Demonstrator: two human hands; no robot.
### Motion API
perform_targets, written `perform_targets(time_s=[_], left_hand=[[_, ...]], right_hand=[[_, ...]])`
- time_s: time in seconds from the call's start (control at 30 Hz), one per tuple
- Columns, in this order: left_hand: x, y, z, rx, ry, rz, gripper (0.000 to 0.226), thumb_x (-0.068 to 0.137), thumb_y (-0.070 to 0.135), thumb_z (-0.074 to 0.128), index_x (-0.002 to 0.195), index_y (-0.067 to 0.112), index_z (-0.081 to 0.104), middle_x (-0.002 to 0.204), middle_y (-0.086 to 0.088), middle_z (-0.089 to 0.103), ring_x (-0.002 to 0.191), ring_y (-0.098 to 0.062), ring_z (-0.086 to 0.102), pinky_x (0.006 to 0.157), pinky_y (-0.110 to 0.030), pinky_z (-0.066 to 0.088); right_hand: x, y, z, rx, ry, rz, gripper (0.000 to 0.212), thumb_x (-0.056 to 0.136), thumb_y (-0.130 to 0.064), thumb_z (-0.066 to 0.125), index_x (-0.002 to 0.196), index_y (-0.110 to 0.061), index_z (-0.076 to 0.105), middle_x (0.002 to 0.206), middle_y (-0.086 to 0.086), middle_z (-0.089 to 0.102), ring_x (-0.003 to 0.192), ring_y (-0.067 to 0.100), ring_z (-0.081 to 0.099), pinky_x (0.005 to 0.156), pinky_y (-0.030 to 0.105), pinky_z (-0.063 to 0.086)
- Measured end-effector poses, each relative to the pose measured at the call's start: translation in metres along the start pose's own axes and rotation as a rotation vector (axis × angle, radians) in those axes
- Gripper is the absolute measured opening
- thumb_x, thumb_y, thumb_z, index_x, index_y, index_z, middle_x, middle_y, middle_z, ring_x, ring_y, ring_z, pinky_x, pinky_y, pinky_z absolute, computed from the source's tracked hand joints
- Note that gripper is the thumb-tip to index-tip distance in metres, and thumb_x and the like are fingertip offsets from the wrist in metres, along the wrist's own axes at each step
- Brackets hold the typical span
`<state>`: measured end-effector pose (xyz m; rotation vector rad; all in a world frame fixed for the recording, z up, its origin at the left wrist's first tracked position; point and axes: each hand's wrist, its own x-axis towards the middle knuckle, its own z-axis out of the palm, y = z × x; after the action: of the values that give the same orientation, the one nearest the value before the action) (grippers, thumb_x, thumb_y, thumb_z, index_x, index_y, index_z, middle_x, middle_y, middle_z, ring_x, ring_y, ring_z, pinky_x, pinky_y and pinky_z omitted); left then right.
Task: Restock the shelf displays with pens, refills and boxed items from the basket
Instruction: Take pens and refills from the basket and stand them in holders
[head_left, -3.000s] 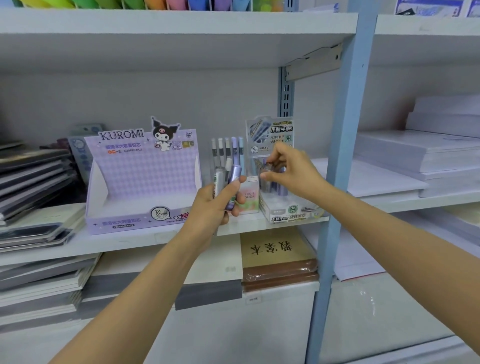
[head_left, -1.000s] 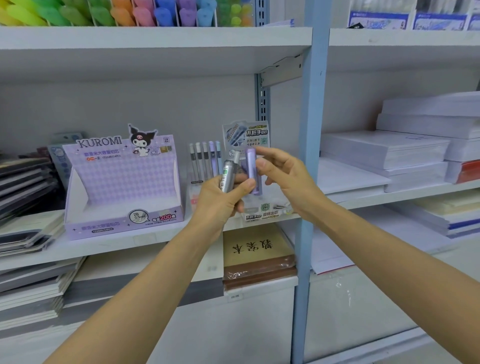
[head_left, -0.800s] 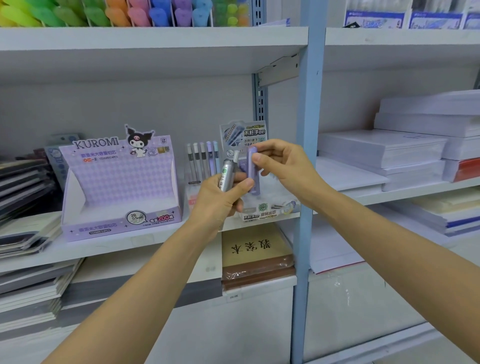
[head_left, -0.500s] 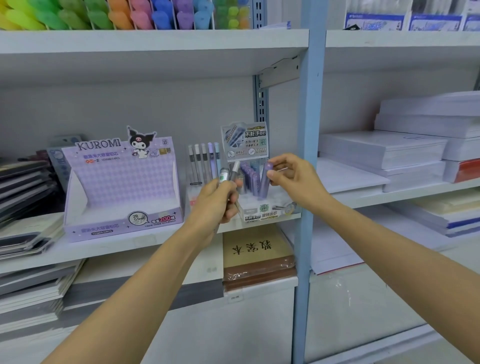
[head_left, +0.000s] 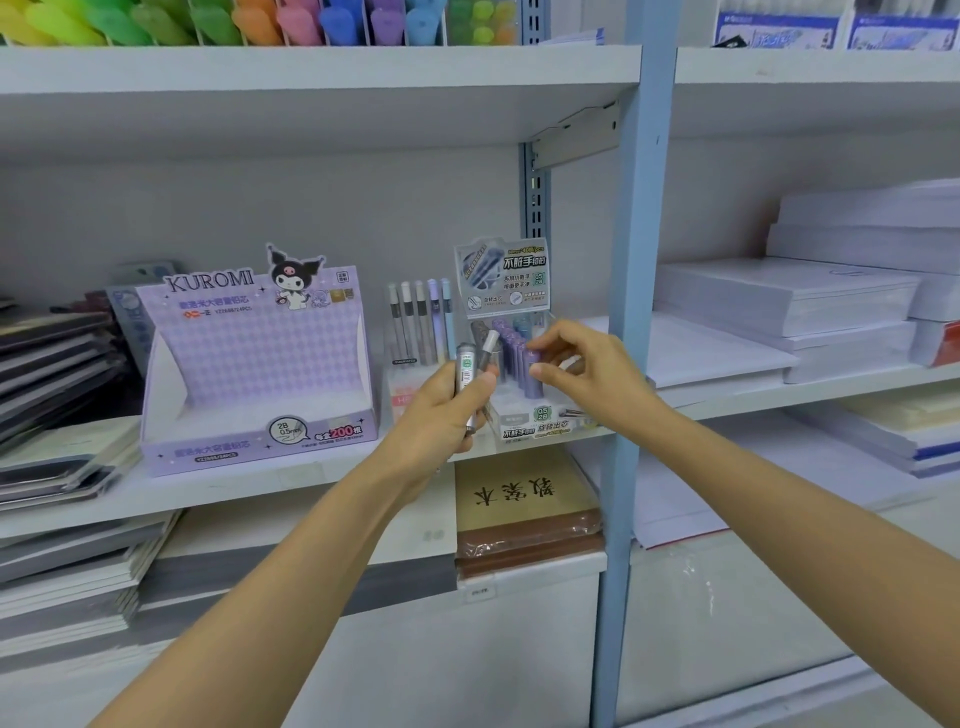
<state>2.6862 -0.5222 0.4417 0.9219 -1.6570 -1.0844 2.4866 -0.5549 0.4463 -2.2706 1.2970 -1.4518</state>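
Note:
My left hand (head_left: 441, 410) grips two grey refill tubes (head_left: 470, 371) upright in front of the middle shelf. My right hand (head_left: 582, 369) pinches the top of a purple refill tube (head_left: 532, 376) that stands in the small lead-refill display box (head_left: 535, 418). Several other purple and blue tubes stand in that box behind it, under its printed header card (head_left: 501, 275). A pen display (head_left: 421, 322) holds several upright pens just left of the box.
A purple Kuromi display box (head_left: 254, 364) stands left on the shelf (head_left: 218, 493). Dark notebooks (head_left: 52, 364) are stacked far left, white paper reams (head_left: 789, 306) right of the blue shelf post (head_left: 631, 312). A brown book (head_left: 524, 504) lies on the lower shelf.
My right hand took the purple tube from beside my left hand and lowered it into the small display box. My left hand dropped slightly, still holding the grey tubes.

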Motion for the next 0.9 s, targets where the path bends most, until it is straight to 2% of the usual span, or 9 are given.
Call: perform_targets(time_s=[0.07, 0.13, 0.27, 0.4, 0.5, 0.6, 0.67, 0.77, 0.9], left_hand=[[-0.001, -0.001, -0.001, 0.036, -0.009, 0.005, 0.023, 0.101, 0.029, 0.048, 0.117, 0.014, 0.056, 0.068, 0.008, 0.04, 0.054, -0.002, 0.037, 0.049, -0.014, 0.033], [-0.003, -0.001, -0.001, 0.088, -0.023, 0.02, 0.023, 0.101, 0.03, 0.049, 0.115, 0.014, 0.056, 0.067, 0.008, 0.04, 0.053, -0.001, 0.037, 0.05, -0.014, 0.034], [-0.005, 0.002, 0.0, 0.218, -0.038, 0.048, 0.018, 0.1, 0.031, 0.05, 0.114, 0.023, 0.056, 0.077, 0.012, 0.049, 0.057, 0.003, 0.046, 0.056, -0.013, 0.037], [-0.009, 0.008, 0.007, 0.334, -0.06, 0.119, 0.021, 0.099, 0.03, 0.051, 0.118, 0.02, 0.054, 0.085, 0.013, 0.054, 0.064, 0.014, 0.052, 0.057, -0.008, 0.04], [-0.012, 0.011, 0.01, 0.383, -0.088, 0.119, 0.025, 0.098, 0.034, 0.052, 0.119, 0.02, 0.054, 0.092, 0.01, 0.059, 0.077, 0.004, 0.058, 0.063, -0.016, 0.04], [-0.014, 0.015, 0.006, 0.306, -0.077, 0.032, 0.026, 0.096, 0.039, 0.056, 0.114, 0.019, 0.055, 0.072, 0.016, 0.054, 0.06, 0.002, 0.048, 0.056, -0.019, 0.036], [-0.015, 0.019, 0.002, 0.143, -0.077, -0.038, 0.026, 0.094, 0.038, 0.059, 0.108, 0.017, 0.059, 0.075, 0.011, 0.058, 0.06, -0.003, 0.048, 0.049, -0.016, 0.035], [-0.016, 0.022, -0.004, -0.118, -0.056, -0.089, 0.022, 0.095, 0.031, 0.059, 0.098, 0.01, 0.064, 0.084, -0.003, 0.065, 0.059, -0.006, 0.05, 0.042, -0.013, 0.03], [-0.017, 0.022, -0.003, -0.128, 0.042, -0.061, 0.019, 0.087, 0.023, 0.07, 0.1, 0.01, 0.068, 0.081, -0.002, 0.068, 0.056, -0.006, 0.049, 0.042, -0.013, 0.033]], right_hand=[[0.002, 0.001, 0.001, -0.081, 0.013, 0.014, 0.017, 0.084, -0.013, 0.073, 0.1, -0.011, 0.068, 0.095, 0.005, 0.061, 0.083, 0.017, 0.058, 0.072, 0.021, 0.042], [0.003, -0.001, -0.002, -0.102, 0.032, 0.042, 0.019, 0.086, -0.02, 0.072, 0.104, -0.017, 0.068, 0.101, 0.003, 0.055, 0.084, 0.015, 0.055, 0.074, 0.019, 0.041], [0.0, -0.018, -0.009, 0.16, 0.118, 0.0, 0.015, 0.09, -0.031, 0.066, 0.105, -0.026, 0.066, 0.105, -0.005, 0.053, 0.087, 0.007, 0.055, 0.077, 0.014, 0.045], [0.002, -0.036, -0.007, 0.201, -0.122, 0.033, 0.02, 0.085, -0.04, 0.068, 0.102, -0.03, 0.071, 0.118, -0.004, 0.049, 0.106, 0.004, 0.051, 0.077, 0.014, 0.046], [0.002, -0.038, -0.006, 0.214, -0.195, 0.027, 0.015, 0.082, -0.033, 0.073, 0.095, -0.025, 0.074, 0.117, -0.005, 0.054, 0.108, 0.004, 0.052, 0.074, 0.009, 0.043], [0.001, -0.037, -0.013, 0.368, -0.155, 0.055, 0.012, 0.085, -0.023, 0.072, 0.097, -0.019, 0.073, 0.11, 0.002, 0.064, 0.101, 0.007, 0.061, 0.083, 0.02, 0.05], [0.002, -0.035, -0.018, 0.44, -0.106, 0.066, 0.015, 0.087, -0.018, 0.07, 0.101, -0.014, 0.071, 0.104, 0.005, 0.07, 0.097, 0.013, 0.065, 0.089, 0.027, 0.052], [0.001, -0.035, -0.025, 0.548, -0.076, 0.078, 0.015, 0.087, -0.012, 0.069, 0.102, -0.013, 0.07, 0.097, 0.004, 0.072, 0.088, 0.011, 0.067, 0.077, 0.019, 0.051], [-0.003, -0.041, -0.021, 0.678, -0.091, 0.125, 0.028, 0.085, -0.018, 0.069, 0.112, -0.009, 0.065, 0.094, 0.008, 0.072, 0.084, 0.019, 0.069, 0.072, 0.023, 0.053]])
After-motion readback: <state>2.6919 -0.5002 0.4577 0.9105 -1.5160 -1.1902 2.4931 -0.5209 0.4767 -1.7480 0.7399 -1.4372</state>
